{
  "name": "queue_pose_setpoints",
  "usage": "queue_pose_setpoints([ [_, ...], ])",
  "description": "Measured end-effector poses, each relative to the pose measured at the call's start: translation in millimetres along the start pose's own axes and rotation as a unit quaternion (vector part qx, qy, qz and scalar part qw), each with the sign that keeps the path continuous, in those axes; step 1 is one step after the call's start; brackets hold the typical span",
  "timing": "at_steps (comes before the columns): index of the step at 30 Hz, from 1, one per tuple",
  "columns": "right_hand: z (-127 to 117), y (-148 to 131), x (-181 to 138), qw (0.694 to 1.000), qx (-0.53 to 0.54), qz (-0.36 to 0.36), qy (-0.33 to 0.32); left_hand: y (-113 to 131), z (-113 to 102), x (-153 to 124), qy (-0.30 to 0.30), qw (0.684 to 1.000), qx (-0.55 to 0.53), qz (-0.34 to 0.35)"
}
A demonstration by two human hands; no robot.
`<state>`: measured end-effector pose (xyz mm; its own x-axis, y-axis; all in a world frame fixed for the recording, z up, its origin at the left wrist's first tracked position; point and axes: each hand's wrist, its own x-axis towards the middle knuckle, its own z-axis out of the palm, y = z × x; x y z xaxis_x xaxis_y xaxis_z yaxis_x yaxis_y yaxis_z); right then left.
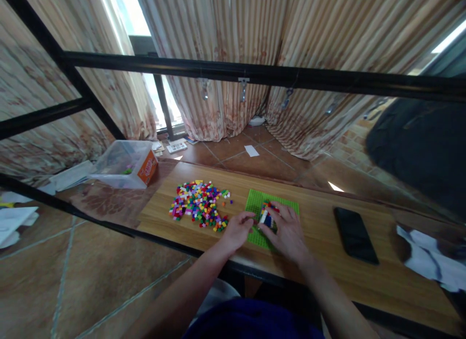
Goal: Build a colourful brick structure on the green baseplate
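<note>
A green studded baseplate (257,199) lies on the wooden table (313,261). A small build of coloured bricks (267,214) stands on it. My right hand (287,232) rests over the plate with its fingers curled around the build. My left hand (237,229) is at the plate's left edge, fingers pinched together near the build; what they hold is too small to name. A heap of loose coloured bricks (198,203) lies to the left of the plate.
A black phone (355,234) lies on the table to the right. A clear plastic box (125,163) with an orange label sits at the far left. Black metal bars (255,74) cross above. White cloth or paper (429,259) is at the right edge.
</note>
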<state>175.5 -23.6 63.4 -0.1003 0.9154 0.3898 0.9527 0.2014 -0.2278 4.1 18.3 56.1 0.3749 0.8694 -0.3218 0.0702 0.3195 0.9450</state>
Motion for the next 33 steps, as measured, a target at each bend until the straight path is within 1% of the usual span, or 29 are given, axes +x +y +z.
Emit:
queue_pose_setpoints([
  [1,1,2,4,1.000,-0.014,-0.001,-0.008,0,-1,2,0.011,0.999,0.025,0.021],
  [3,4,6,10,0.999,-0.036,-0.008,-0.022,0,0,8,0.013,0.996,0.072,0.059],
  [9,8,10,12,0.996,-0.082,-0.015,-0.035,-3,10,17,-0.043,0.963,0.210,0.164],
  [12,7,9,10,0.995,-0.089,-0.016,-0.045,-2,16,17,-0.057,0.950,0.243,0.191],
  [15,7,10,9,0.995,-0.081,-0.015,-0.050,0,19,13,-0.050,0.937,0.283,0.198],
  [20,10,12,7,0.995,-0.085,-0.008,-0.051,4,24,7,-0.017,0.906,0.378,0.188],
  [22,9,13,5,0.995,-0.083,-0.007,-0.050,5,25,5,-0.015,0.898,0.396,0.192],
  [29,3,7,-5,0.997,-0.067,-0.011,-0.044,8,27,4,-0.015,0.888,0.418,0.191],
  [33,6,3,-11,0.997,-0.068,-0.010,-0.038,7,27,4,-0.012,0.888,0.419,0.190],
])
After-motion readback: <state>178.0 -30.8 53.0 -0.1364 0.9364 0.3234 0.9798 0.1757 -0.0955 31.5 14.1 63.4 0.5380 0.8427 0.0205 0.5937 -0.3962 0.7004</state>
